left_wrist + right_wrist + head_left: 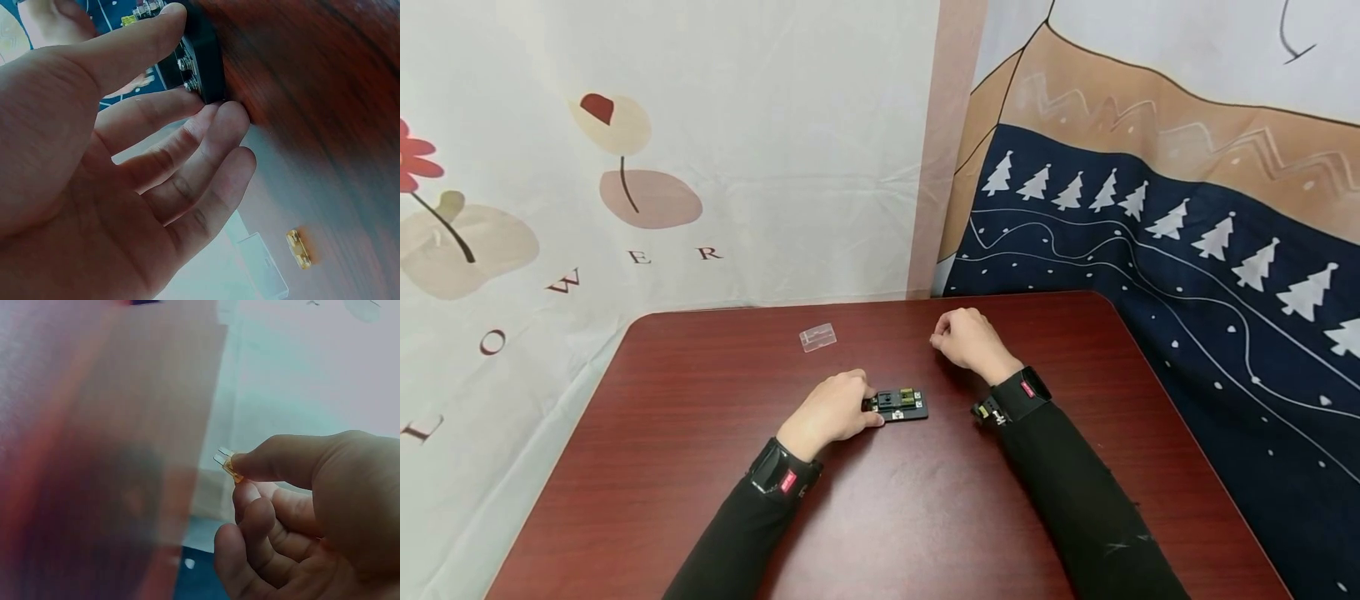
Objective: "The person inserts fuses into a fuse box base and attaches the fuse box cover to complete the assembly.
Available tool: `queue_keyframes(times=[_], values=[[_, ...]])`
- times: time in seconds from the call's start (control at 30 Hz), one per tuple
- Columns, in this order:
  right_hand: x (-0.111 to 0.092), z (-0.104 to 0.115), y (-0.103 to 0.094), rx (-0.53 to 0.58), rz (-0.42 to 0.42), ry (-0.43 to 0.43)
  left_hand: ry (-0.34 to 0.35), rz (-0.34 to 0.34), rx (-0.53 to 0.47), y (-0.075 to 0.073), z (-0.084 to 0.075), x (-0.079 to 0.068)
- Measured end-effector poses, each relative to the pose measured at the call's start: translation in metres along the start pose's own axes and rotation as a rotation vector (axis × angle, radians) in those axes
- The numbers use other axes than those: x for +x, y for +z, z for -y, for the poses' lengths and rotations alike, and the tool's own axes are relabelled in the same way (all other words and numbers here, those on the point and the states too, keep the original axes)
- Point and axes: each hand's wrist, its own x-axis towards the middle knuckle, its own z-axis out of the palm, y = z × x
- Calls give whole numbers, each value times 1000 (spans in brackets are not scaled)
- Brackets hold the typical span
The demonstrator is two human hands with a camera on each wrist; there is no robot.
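Note:
On the table, a black fuse block (897, 403) with small metal terminals and a yellow piece on top lies flat. My left hand (831, 407) grips its left end between thumb and fingers; in the left wrist view the block's dark end (209, 59) with screws shows close up. Farther back on the right, my right hand (972, 340) is raised near the table's far edge. Between its thumb and index finger it pinches a small yellow blade fuse (230, 464), metal prongs outward. In the head view this fuse is hidden by the fingers.
A clear plastic cover (817, 337) lies toward the table's back, left of centre. Near it in the left wrist view is another small yellow fuse (299, 249). Printed cloth (805, 150) hangs behind the table (662, 467).

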Motion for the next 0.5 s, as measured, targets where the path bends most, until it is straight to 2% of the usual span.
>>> queue_keyframes(times=[0.27,0.37,0.5], values=[[-12,2,-24,108,-30,-15,-6,0,6,2,1,3],[-18,9,-22,126,-35,-33,-3,-2,3,2,2,3],[-28,24,-10,127,-32,-88,-5,-5,-16,1,3,2]])
